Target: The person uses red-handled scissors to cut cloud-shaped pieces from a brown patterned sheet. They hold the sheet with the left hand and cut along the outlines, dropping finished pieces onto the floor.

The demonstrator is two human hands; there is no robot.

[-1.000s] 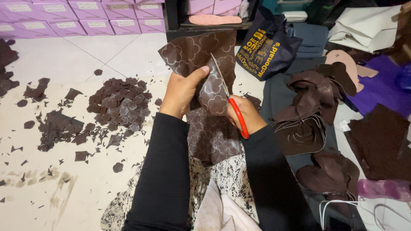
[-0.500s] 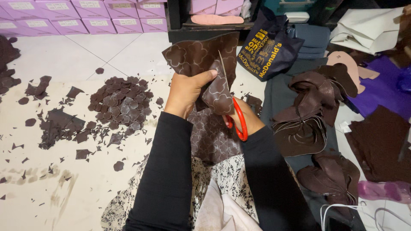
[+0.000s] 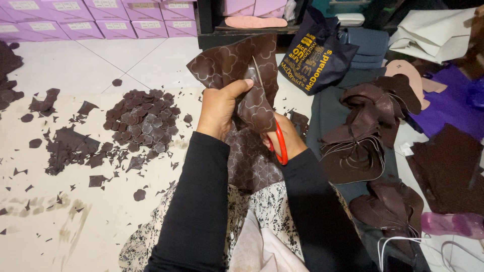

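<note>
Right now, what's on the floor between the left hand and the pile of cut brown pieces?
Head view: between the left hand and the pile of cut pieces, only a few loose brown scraps lie on pale floor; the rest is bare.

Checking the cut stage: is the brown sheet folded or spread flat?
Folded. The brown sheet is held up off the floor; the left hand pinches a flap doubled over its front, beside the red-handled scissors in the right hand.
</note>
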